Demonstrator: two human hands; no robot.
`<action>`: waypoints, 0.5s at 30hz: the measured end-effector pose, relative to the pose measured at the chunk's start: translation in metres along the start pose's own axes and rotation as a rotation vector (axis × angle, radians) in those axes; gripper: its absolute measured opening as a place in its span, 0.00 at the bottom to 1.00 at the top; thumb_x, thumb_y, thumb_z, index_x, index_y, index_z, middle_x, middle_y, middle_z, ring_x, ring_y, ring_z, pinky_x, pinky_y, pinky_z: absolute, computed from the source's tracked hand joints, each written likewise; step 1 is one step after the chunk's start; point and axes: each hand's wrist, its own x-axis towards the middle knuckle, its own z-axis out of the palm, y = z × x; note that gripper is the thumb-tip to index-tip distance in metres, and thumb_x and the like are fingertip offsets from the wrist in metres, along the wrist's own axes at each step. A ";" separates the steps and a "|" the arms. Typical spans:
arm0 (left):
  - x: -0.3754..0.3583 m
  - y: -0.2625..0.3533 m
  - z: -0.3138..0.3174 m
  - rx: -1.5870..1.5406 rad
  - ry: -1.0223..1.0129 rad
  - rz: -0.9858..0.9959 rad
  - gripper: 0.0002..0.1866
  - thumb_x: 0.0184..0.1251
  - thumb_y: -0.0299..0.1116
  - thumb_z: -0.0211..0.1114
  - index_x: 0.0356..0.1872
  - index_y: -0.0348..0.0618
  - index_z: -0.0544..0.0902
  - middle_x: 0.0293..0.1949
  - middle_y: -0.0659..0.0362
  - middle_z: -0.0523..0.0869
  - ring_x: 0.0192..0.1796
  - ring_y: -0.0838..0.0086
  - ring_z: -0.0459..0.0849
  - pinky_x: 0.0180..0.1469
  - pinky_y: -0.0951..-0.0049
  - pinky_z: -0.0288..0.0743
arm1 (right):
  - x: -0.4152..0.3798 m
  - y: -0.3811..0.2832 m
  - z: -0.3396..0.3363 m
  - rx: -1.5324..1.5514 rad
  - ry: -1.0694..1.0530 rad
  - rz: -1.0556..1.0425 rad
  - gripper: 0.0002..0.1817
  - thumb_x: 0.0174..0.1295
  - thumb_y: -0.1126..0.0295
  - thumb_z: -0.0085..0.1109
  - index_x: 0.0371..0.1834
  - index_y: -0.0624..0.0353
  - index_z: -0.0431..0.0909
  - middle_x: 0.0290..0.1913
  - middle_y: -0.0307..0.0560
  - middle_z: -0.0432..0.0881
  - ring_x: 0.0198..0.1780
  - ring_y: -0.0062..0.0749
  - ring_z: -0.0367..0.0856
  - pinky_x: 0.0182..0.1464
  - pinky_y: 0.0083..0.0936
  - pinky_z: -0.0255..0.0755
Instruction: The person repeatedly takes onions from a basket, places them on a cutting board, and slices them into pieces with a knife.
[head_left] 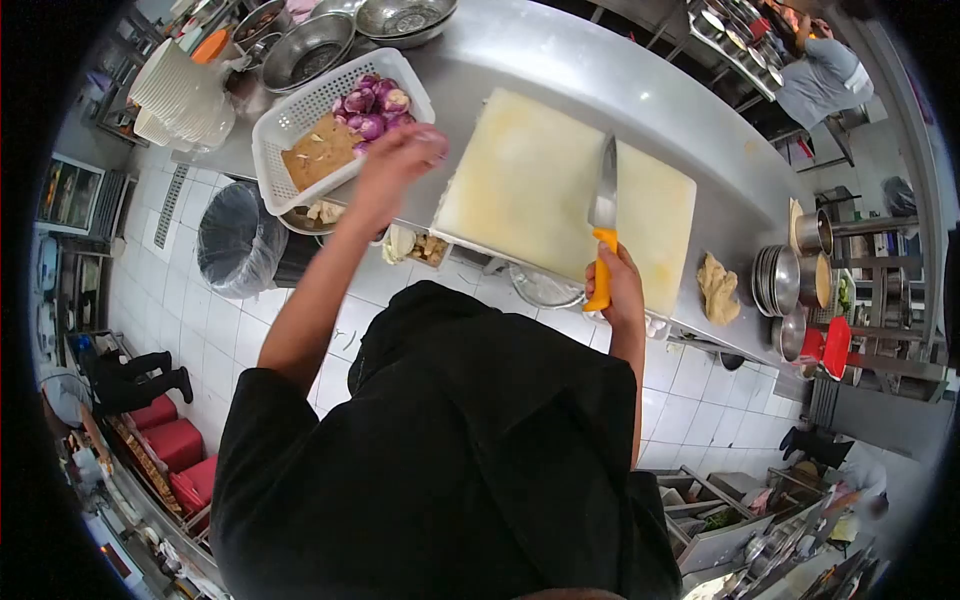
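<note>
My right hand (622, 283) is closed around the yellow handle of a kitchen knife (607, 195). The blade points away from me and lies over the white cutting board (540, 170). My left hand (395, 170) is raised between the board and a white perforated basket (268, 140). Its fingers are curled and a little blurred, with a pinkish patch at the fingertips; what they hold cannot be made out. Purple onions (372, 105) are piled at the basket's far right side, near that hand. A brown sheet (322, 152) with pale scraps lies in the basket.
A crumpled tan cloth (718, 288) lies right of the board, near stacked metal bowls (775, 280). Metal colanders (308, 50) and white tub stacks (185, 95) stand at the left. A lined bin (240, 238) is below. Other people (825, 80) are farther off.
</note>
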 end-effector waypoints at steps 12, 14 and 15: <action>0.033 -0.107 0.079 1.138 -0.217 0.699 0.26 0.48 0.30 0.80 0.48 0.39 0.78 0.52 0.49 0.73 0.57 0.51 0.73 0.61 0.58 0.72 | -0.039 0.028 -0.006 -0.335 0.095 -0.129 0.29 0.65 0.75 0.55 0.70 0.58 0.61 0.31 0.44 0.79 0.22 0.26 0.75 0.23 0.26 0.70; 0.016 -0.108 0.074 1.082 -0.258 0.718 0.25 0.49 0.28 0.79 0.49 0.40 0.78 0.52 0.49 0.73 0.58 0.50 0.73 0.62 0.58 0.71 | -0.047 0.033 0.000 -0.408 0.114 -0.152 0.29 0.68 0.73 0.54 0.73 0.56 0.60 0.31 0.45 0.80 0.23 0.27 0.76 0.25 0.26 0.71; 0.010 -0.108 0.069 1.054 -0.274 0.727 0.25 0.49 0.28 0.78 0.50 0.40 0.78 0.52 0.49 0.73 0.58 0.50 0.73 0.63 0.58 0.71 | -0.051 0.034 0.006 -0.455 0.124 -0.162 0.29 0.70 0.72 0.54 0.74 0.55 0.60 0.31 0.46 0.80 0.24 0.28 0.76 0.26 0.28 0.72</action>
